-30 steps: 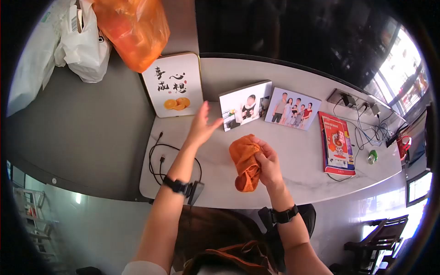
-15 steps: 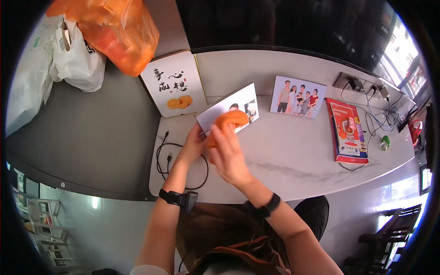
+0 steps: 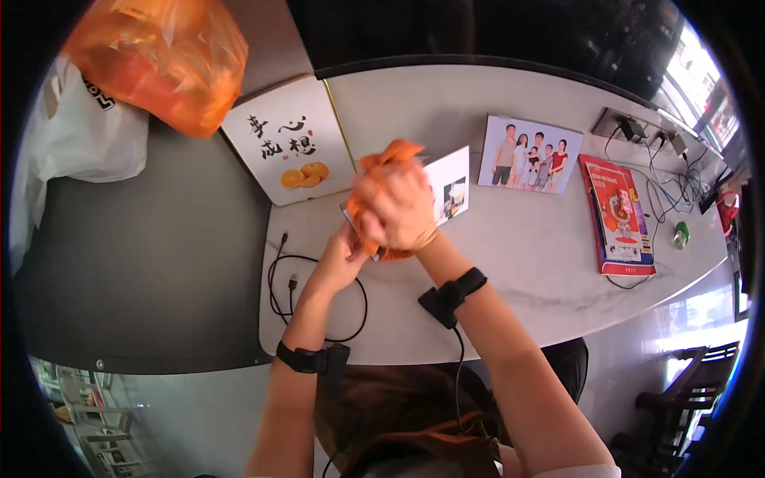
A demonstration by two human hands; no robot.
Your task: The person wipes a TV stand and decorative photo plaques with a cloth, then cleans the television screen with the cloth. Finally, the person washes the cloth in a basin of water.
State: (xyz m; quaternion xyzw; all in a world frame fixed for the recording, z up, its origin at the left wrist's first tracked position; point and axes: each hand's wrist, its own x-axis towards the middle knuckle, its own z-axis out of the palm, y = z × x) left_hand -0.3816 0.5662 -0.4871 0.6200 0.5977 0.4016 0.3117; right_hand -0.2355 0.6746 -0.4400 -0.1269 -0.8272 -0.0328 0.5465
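Observation:
A white photo panel (image 3: 451,177) is tilted up above the desk, its left part covered by an orange cloth (image 3: 392,151). My left hand (image 3: 343,256) grips the panel at its lower left edge, fingers partly hidden behind it. Over the panel's face, my right hand (image 3: 400,205) presses the cloth, its fingers bent round it and slightly blurred. Behind the panel to the left leans a framed picture (image 3: 291,143) with black brush characters and oranges. To the right stands a family photo (image 3: 532,154).
A black USB cable (image 3: 365,307) loops on the white desk (image 3: 510,295). Magazines (image 3: 620,219), a small green-capped bottle (image 3: 680,235) and a power strip (image 3: 637,131) with wires lie right. Orange (image 3: 171,68) and white bags (image 3: 103,147) sit upper left.
My right hand and the cloth have moved to the panel's left part, uncovering more of its right side. My left hand still holds the panel. The whole view has shifted slightly.

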